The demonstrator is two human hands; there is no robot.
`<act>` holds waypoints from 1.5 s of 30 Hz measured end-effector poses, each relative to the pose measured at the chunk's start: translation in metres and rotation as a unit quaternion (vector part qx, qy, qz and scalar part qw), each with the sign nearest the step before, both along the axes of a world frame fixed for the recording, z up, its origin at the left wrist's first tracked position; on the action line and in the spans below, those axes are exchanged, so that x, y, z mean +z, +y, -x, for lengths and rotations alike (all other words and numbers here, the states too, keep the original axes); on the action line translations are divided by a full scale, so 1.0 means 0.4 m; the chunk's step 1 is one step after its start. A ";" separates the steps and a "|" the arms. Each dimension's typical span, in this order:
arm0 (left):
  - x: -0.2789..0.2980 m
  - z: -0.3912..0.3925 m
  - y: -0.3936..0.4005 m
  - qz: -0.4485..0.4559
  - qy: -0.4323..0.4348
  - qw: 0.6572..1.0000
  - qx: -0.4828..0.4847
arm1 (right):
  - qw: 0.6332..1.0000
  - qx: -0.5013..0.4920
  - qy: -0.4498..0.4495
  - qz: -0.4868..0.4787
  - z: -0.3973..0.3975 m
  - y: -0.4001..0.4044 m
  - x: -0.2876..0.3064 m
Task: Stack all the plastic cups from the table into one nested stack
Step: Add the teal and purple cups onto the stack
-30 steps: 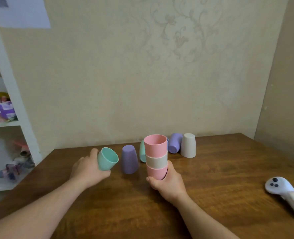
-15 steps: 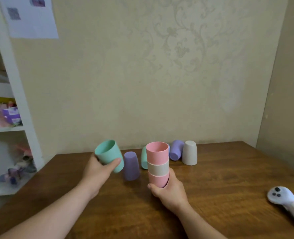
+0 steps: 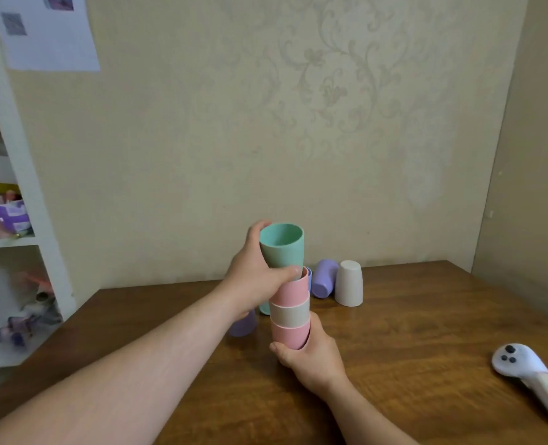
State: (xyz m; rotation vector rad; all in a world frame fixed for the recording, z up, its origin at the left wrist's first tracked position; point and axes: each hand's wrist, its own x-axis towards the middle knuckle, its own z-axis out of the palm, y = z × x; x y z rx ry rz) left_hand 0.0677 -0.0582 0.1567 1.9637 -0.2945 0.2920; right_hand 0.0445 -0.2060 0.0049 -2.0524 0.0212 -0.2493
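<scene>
In the head view, a nested stack (image 3: 290, 311) of three cups is held upright above the wooden table (image 3: 411, 342): a pink cup at the bottom, a beige one in the middle and a pink one on top. The bottom pink cup is gripped by the right hand (image 3: 311, 356), with the fingers wrapped round its base and the thumb across its front. A mint cup (image 3: 282, 248) is clasped by the left hand (image 3: 253, 274), mouth upward, and its base is seated in the mouth of the top pink cup; how deep it has gone cannot be made out, since the thumb covers the joint.

Behind the stack, a lilac cup lying on its side (image 3: 322, 279) is seen with its mouth turned toward the camera, and just beside it on the right a beige cup (image 3: 349, 283) is stood upside down. A second lilac cup (image 3: 243, 324) is largely hidden under the left forearm, and only a sliver of another mint cup (image 3: 264, 308) is shown to the left of the stack, so its pose cannot be told. A thin blue edge is visible behind the top pink cup; it may be a further cup.

At the right edge of the table a white controller (image 3: 529, 377) is lain. A white shelf unit (image 3: 15, 220) with blurred items is seen on the left.
</scene>
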 end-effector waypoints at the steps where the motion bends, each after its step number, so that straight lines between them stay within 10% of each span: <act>1: -0.016 0.001 -0.001 -0.002 0.022 1.000 -0.022 | 1.000 0.000 0.000 0.003 -0.001 0.000 -0.001; 18: -0.190 0.033 0.025 -0.032 0.120 0.991 -0.042 | 0.999 0.036 0.002 0.004 0.005 -0.005 0.015; 34: -0.377 0.000 0.123 -0.029 0.090 0.994 0.058 | 0.955 0.142 0.039 0.258 -0.002 0.026 0.033; 45: -0.391 0.009 0.174 -0.041 0.080 0.994 0.060 | 0.992 0.052 0.069 0.087 -0.130 0.024 0.097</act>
